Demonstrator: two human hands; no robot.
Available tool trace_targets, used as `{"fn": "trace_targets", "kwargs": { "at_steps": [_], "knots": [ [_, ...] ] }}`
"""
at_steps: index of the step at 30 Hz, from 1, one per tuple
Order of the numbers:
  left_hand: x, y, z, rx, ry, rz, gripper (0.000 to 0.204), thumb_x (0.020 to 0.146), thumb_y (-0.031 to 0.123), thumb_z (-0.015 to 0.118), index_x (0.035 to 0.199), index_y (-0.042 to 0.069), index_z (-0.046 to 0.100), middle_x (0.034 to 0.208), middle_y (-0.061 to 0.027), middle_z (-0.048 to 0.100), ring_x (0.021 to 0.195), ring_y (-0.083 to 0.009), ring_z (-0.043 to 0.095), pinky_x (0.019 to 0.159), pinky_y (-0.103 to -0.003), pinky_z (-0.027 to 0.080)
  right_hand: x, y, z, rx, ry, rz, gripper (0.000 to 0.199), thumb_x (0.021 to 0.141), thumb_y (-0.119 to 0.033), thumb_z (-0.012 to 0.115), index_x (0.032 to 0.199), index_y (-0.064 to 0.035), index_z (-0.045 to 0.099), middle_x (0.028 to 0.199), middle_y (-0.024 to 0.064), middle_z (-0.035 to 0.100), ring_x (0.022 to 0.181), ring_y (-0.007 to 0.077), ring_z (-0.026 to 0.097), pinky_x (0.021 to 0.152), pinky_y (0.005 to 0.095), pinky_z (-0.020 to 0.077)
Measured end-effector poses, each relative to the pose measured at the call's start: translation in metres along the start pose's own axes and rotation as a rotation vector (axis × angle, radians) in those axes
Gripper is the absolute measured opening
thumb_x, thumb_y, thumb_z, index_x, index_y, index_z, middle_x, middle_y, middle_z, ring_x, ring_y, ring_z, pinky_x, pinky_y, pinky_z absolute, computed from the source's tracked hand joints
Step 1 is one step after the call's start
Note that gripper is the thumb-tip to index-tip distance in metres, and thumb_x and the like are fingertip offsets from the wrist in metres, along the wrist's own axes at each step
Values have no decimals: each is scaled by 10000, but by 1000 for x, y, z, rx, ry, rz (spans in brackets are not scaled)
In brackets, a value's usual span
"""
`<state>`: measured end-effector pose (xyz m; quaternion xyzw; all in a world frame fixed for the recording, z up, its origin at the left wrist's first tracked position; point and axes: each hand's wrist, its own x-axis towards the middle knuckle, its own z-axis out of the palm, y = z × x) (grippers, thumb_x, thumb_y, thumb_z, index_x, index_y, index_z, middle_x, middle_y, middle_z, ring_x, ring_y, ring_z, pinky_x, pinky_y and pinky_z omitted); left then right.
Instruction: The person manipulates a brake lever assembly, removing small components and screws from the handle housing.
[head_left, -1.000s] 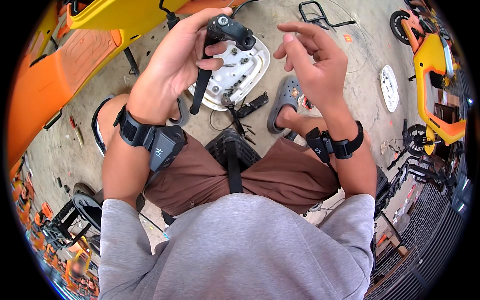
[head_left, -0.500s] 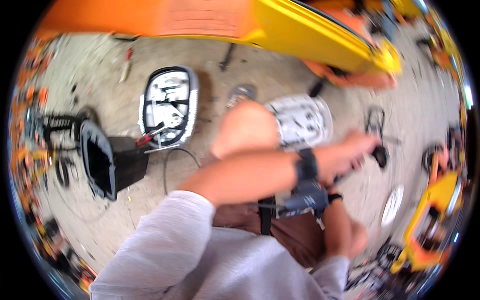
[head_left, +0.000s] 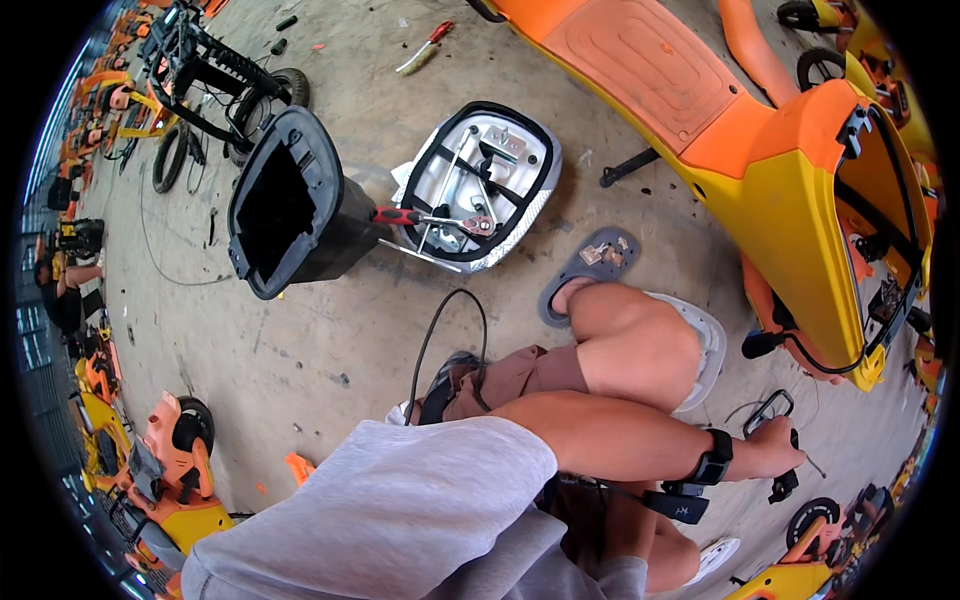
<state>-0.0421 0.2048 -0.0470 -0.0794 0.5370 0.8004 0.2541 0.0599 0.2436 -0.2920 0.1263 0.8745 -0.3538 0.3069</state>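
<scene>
My left arm, with a black strap at the wrist, reaches across to the right. The closed left hand (head_left: 772, 449) is low over the floor, fingers curled round a dark part that is mostly hidden by the hand. A thin rod (head_left: 816, 464) sticks out beside it. A black looped frame (head_left: 769, 411) lies at the hand's far side, and a small black piece (head_left: 784, 486) shows just below. A dark grey device (head_left: 676, 506) sits under my left wrist. My right forearm (head_left: 630, 525) passes behind the left arm, which hides the right hand.
An orange and yellow scooter body (head_left: 790, 160) lies ahead on the right. Left of it, an upturned silver seat-like shell (head_left: 548, 175) holds metal tools, including a red-handled ratchet (head_left: 400, 215). A black open bin-like box (head_left: 330, 215) stands beside it. A black cable (head_left: 428, 345) curves near my leg.
My view has swung, so the floor objects sit further right. The left hand keeps its reach to the right near the black parts; the right hand, partly visible before, is now hidden.
</scene>
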Motion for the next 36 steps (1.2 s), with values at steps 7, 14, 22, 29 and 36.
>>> {"fn": "trace_targets", "kwargs": {
  "at_steps": [7,14,22,29,36],
  "knots": [
    [-37,63,-62,-157,-224,-187,371,778,254,650,983,-26,516,713,-118,580,474,-217,534,357,-351,356,34,-16,9,293,-14,-55,299,936,-170,540,1180,-13,612,926,118,684,635,176,637,533,278,485],
    [-45,70,-63,-204,-272,-247,340,807,247,631,1003,16,477,669,-73,516,429,-150,461,329,-320,291,19,-73,-50,361,-24,28,330,950,-208,535,1209,-12,596,887,109,691,672,164,656,562,288,509],
    [-45,67,-72,-327,-207,-361,361,848,287,580,1091,58,442,750,-90,511,460,-155,469,324,-302,304,10,-157,55,-173,-264,-540,382,935,-195,548,1285,-44,536,1074,123,624,783,245,654,642,342,520],
    [-50,96,-99,-497,-356,-458,374,880,354,544,1095,58,468,775,-72,481,444,-142,453,308,-284,301,20,-223,181,-299,-193,-1089,452,922,-183,559,1353,-72,483,1238,136,566,879,316,652,713,389,529],
    [-33,89,-121,-626,-126,-329,387,893,414,535,1043,76,419,687,-80,457,384,-179,427,290,-350,282,61,-290,236,21,-33,-1011,523,917,-157,557,1416,-92,414,1388,176,477,1033,394,618,780,431,529]
  ]
}}
